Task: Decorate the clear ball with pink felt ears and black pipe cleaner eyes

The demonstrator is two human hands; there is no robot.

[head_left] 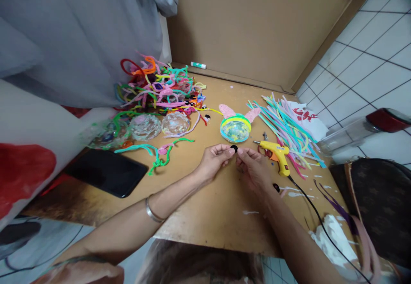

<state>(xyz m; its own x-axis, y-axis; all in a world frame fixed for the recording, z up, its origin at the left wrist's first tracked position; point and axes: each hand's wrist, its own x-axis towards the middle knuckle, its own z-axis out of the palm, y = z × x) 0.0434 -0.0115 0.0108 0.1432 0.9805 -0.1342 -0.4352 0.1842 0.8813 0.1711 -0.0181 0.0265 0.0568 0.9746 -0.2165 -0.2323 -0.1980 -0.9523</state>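
Between the fingertips of both hands is a small black round piece (234, 148). My left hand (214, 159) pinches it from the left, and my right hand (253, 165) grips its right side. Just beyond them lies a clear domed shell (236, 130) with glue smears, banded in yellow, green and blue pipe cleaner and topped with two pink ears (226, 111). Right of it, a yellow hot glue gun (276, 152) rests on its side. Another small black round piece (276, 187) lies beside my right wrist.
Tangled pipe cleaners (167, 85) are heaped at the back left, with clear domed shells (175, 124) before them. A phone (107, 171) lies at left. Straight pipe cleaners (285, 123), a clear bottle (349, 136) and a brown bag (379, 202) line the right. The gun's cord (316, 213) trails frontward.
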